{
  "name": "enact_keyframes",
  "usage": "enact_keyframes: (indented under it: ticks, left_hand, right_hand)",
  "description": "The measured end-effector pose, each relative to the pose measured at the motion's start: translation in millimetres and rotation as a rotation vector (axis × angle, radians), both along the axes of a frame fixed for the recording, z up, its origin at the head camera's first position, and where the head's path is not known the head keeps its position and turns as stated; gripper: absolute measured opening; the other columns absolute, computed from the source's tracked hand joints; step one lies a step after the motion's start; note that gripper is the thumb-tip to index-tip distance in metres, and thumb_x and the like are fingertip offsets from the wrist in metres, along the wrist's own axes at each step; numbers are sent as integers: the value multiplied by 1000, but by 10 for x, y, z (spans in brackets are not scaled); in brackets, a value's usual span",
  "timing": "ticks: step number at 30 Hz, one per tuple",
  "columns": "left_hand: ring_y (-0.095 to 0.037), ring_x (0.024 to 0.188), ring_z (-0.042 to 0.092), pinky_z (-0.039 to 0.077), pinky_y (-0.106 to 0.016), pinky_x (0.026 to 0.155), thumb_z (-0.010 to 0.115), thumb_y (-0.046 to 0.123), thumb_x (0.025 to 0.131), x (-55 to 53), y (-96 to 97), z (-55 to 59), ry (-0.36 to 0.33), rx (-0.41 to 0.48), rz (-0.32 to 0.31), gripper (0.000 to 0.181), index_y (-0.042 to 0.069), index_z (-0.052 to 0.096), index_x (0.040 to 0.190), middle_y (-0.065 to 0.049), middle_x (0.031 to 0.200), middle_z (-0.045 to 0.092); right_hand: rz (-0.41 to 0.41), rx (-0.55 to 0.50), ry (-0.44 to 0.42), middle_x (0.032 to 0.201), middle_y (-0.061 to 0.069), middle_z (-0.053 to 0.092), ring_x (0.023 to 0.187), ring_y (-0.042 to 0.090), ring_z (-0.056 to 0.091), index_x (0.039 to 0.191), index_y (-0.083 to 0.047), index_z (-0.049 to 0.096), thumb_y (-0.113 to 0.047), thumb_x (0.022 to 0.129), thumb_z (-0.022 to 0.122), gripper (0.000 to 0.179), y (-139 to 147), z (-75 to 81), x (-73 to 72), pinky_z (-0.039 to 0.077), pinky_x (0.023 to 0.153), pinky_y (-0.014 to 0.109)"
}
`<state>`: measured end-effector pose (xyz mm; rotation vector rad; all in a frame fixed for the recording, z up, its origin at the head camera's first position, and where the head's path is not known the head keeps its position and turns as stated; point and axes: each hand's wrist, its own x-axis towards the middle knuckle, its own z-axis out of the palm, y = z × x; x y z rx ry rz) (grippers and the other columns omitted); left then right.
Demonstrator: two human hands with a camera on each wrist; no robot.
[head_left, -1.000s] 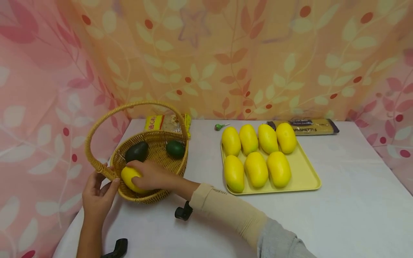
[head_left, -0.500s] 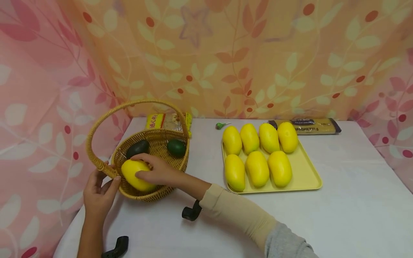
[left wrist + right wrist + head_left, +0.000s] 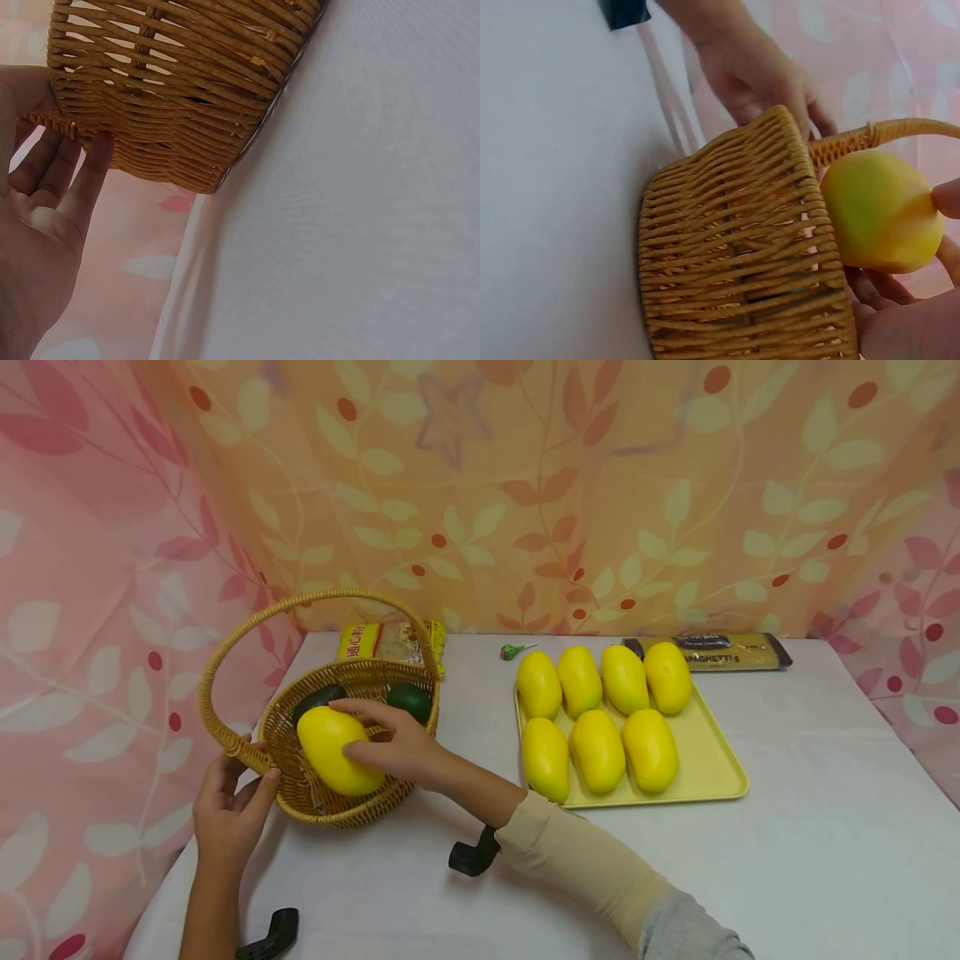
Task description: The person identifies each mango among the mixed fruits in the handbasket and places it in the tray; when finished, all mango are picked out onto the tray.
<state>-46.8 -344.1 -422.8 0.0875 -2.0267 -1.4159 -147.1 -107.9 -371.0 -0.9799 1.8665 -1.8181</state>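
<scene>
My right hand holds a yellow mango over the wicker basket, with the thumb and fingers on opposite sides. In the right wrist view the mango shows a greenish patch and sits level with the basket's rim. At the foot of the arched handle, my left hand grips the basket's left rim. Its fingers go behind the wicker wall in the left wrist view. Two dark green, avocado-like fruits lie inside: the left one is partly covered by the mango, the other sits at right.
Right of the basket, a yellow tray bears several mangoes. Behind it lie a spaghetti pack and a green lollipop. A yellow food packet is behind the basket. Patterned cloth hangs around the table.
The right hand has lifted the mango from the basket's bottom, up and slightly right. The left hand has stayed on the rim, and the tray's mangoes have not moved.
</scene>
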Motion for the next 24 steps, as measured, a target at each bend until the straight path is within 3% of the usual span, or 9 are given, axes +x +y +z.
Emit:
enact_keyframes:
  ticks: [4,7,11,15,24]
  left_hand:
    - [-22,118,58,50,-16,92,65,-20,85,-4,5,10,11,8,-10,61,1,53,141,-22,128,59]
    - [-20,117,58,50,-15,91,66,-19,85,-6,0,8,1,-9,1,61,1,52,141,-20,128,59]
    - [-19,117,58,50,-15,91,67,-19,85,-9,-14,-5,-5,-11,4,61,1,52,141,-20,128,59]
    - [-19,116,57,50,-14,90,66,-19,85,-5,-15,-14,-2,46,-7,61,2,53,141,-19,127,59]
    - [-21,117,57,50,-14,90,66,-19,85,7,7,-1,-1,61,-9,60,2,53,140,-18,127,60]
  right_hand:
    - [18,-84,-79,141,-15,54,113,11,56,144,-24,57,-13,92,66,54,102,-5,-19,56,89,29]
    - [10,-114,-190,142,-13,54,115,15,55,143,-25,58,-11,93,65,52,171,19,-24,55,90,31]
    - [11,-160,-364,140,-3,55,112,21,56,144,-23,57,-7,95,62,52,234,80,-27,55,89,34]
    - [37,-224,-489,138,6,53,111,24,56,148,-17,53,-1,95,56,56,278,131,-21,55,88,38]
    - [81,-287,-518,136,10,51,111,24,55,151,-12,46,-1,90,53,62,378,130,-21,54,88,36]
